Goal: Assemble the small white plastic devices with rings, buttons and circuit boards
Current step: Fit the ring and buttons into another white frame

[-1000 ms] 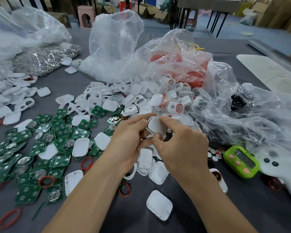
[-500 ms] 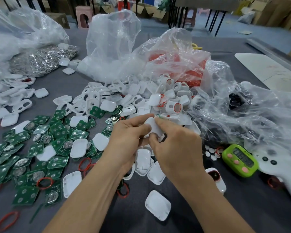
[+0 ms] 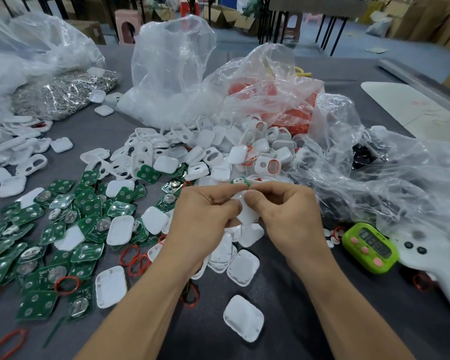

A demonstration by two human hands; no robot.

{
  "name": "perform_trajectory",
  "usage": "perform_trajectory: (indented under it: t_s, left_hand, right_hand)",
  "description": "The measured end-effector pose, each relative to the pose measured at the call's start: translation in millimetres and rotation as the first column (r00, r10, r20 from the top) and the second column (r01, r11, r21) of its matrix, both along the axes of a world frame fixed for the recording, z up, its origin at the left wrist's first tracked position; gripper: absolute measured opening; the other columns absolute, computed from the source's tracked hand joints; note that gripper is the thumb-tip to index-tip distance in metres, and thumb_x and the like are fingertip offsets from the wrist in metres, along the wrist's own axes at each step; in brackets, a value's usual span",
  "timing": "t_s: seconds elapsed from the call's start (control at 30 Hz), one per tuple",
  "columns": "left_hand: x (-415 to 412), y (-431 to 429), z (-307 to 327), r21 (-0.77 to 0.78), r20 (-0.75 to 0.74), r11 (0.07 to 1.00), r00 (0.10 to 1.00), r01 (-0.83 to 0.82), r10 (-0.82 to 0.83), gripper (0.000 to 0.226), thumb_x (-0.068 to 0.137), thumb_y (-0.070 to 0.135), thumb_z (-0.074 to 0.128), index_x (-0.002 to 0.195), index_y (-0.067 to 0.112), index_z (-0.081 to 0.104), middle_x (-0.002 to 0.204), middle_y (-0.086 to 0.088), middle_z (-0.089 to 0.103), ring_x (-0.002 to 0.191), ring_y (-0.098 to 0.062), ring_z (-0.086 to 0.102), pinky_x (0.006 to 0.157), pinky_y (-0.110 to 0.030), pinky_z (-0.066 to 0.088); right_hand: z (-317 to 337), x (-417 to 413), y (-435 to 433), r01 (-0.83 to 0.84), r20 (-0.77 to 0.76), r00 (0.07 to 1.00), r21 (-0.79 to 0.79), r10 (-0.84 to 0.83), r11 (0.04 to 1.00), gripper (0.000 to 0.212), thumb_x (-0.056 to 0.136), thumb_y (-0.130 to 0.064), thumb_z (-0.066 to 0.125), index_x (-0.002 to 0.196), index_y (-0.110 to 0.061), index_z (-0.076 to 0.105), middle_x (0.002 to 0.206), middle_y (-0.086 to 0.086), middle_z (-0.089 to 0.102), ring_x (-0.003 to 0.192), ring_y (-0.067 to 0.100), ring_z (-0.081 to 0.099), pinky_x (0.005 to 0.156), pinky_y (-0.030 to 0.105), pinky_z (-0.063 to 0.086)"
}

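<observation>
Tabletop (image 3: 309, 320) crowded leftward; left hand (image 3: 203, 222), right hand (image 3: 294, 219) pinch white shell (image 3: 247, 215).

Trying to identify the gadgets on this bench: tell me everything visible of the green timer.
The timer is a lime-green, rounded, plastic-looking box with a dark display, digits too blurred to read, and three round pink buttons beside it. It lies face up, askew, on the grey table, right of the right hand, which is clear of it. Its right side seems to abut a white handheld device; small white discs lie just left.
</observation>
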State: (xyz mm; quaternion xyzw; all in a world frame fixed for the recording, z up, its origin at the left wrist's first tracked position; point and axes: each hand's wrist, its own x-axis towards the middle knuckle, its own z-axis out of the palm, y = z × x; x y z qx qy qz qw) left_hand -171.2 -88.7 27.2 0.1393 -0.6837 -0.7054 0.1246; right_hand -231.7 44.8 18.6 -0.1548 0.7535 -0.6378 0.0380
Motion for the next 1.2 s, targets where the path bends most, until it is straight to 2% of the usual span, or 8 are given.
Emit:
perform_trajectory:
  t_s: [0.07, 0.2, 0.37, 0.53, 0.73, 0.83, 0.97, 1.2]
  left_hand:
    - [-0.4, -2.4, -1.0, -0.096, 0.006, 0.995, 1.000, -0.001, 0.002, 0.038, 0.089, -0.009, 0.064, 0.109, 0.018, 0.082, 0.083, -0.015, 0.079, 0.078, -0.044, 0.074, 0.080, -0.057, 0.062]
    - [-1.2, -2.0, -1.1, -0.119, 0.059, 0.991, 0.996, -0.058, 0.065, 0.025, 0.091, 0.010, 0.075, 0.112, 0.024, 0.078, 0.075, -0.004, 0.078, 0.070, -0.020, 0.076, 0.063, -0.031, 0.063]
    - [0.3, 2.8, 0.7, -0.196, 0.071, 0.979, 0.995, -0.058, 0.074, 0.019, 0.092, 0.013, 0.074, 0.078, 0.024, 0.079, 0.061, -0.002, 0.073, 0.055, -0.012, 0.071, 0.050, -0.025, 0.057]
    - [3.2, 6.8, 2.1, -0.287, 0.020, 0.951, 0.992, -0.116, 0.127, 0.019, 0.089, 0.013, 0.075, 0.075, 0.024, 0.080, 0.055, -0.005, 0.070, 0.053, -0.025, 0.070, 0.056, -0.042, 0.061]
    - [4.6, 6.6, -3.1, -0.318, -0.010, 0.935, 0.986, -0.159, 0.165, 0.012, 0.086, 0.015, 0.077, 0.074, 0.015, 0.079, 0.054, -0.004, 0.069, 0.052, -0.027, 0.069, 0.057, -0.046, 0.060]
    - [5.4, 7.1, -1.6, -0.298, -0.054, 0.941, 0.987, -0.158, 0.149, 0.017, 0.088, 0.016, 0.078, 0.084, 0.032, 0.084, 0.059, -0.003, 0.072, 0.055, -0.025, 0.070, 0.061, -0.046, 0.062]
    - [6.5, 4.1, -3.2, -0.207, -0.111, 0.965, 0.984, -0.160, 0.139, 0.023, 0.088, 0.005, 0.078, 0.101, 0.022, 0.084, 0.068, -0.007, 0.076, 0.057, -0.022, 0.071, 0.062, -0.046, 0.064]
    - [6.5, 6.5, -5.5, -0.248, -0.119, 0.964, 0.990, -0.098, 0.070, 0.023, 0.088, 0.010, 0.078, 0.103, 0.027, 0.083, 0.065, -0.003, 0.075, 0.056, -0.017, 0.071, 0.062, -0.032, 0.061]
  right_hand:
    - [-1.0, -1.4, 1.0, 0.001, 0.031, 1.000, -0.020, -0.001, 1.000, 0.013, 0.078, -0.033, 0.077, 0.087, -0.042, 0.081, 0.081, -0.011, 0.079, 0.079, 0.009, 0.077, 0.074, 0.034, 0.062]
    - [-0.4, -2.5, 2.1, 0.055, 0.072, 0.996, -0.112, -0.047, 0.992, 0.014, 0.077, -0.030, 0.079, 0.082, -0.042, 0.081, 0.082, -0.007, 0.080, 0.078, 0.014, 0.078, 0.075, 0.038, 0.063]
    - [0.5, -3.0, 2.6, 0.066, 0.186, 0.982, -0.196, -0.029, 0.978, 0.016, 0.086, -0.014, 0.080, 0.084, -0.029, 0.084, 0.083, 0.002, 0.080, 0.075, 0.019, 0.077, 0.067, 0.032, 0.061]
    - [-1.2, -0.5, 1.4, 0.065, 0.165, 0.986, -0.177, -0.036, 0.982, 0.010, 0.077, -0.029, 0.078, 0.084, -0.029, 0.084, 0.080, 0.003, 0.080, 0.072, 0.021, 0.076, 0.065, 0.036, 0.062]
    - [-3.1, 1.8, -0.9, 0.110, 0.164, 0.983, -0.174, -0.081, 0.979, 0.013, 0.080, -0.016, 0.083, 0.075, -0.028, 0.084, 0.074, 0.004, 0.078, 0.064, 0.019, 0.073, 0.058, 0.033, 0.058]
    - [1.3, 1.2, 0.0, 0.100, 0.227, 0.973, -0.221, -0.049, 0.970, 0.016, 0.082, -0.007, 0.081, 0.074, -0.021, 0.084, 0.075, 0.010, 0.078, 0.064, 0.021, 0.072, 0.058, 0.032, 0.058]
    - [9.0, 1.3, 7.0, -0.041, 0.367, 0.912, -0.361, 0.182, 0.932, 0.010, 0.076, -0.022, 0.077, 0.080, -0.017, 0.084, 0.084, 0.012, 0.079, 0.073, 0.019, 0.075, 0.063, 0.027, 0.060]
    - [5.4, 1.7, 13.9, -0.049, 0.239, 0.963, -0.307, 0.127, 0.950, 0.011, 0.089, -0.010, 0.074, 0.089, -0.013, 0.084, 0.088, 0.014, 0.079, 0.077, 0.024, 0.076, 0.067, 0.029, 0.059]
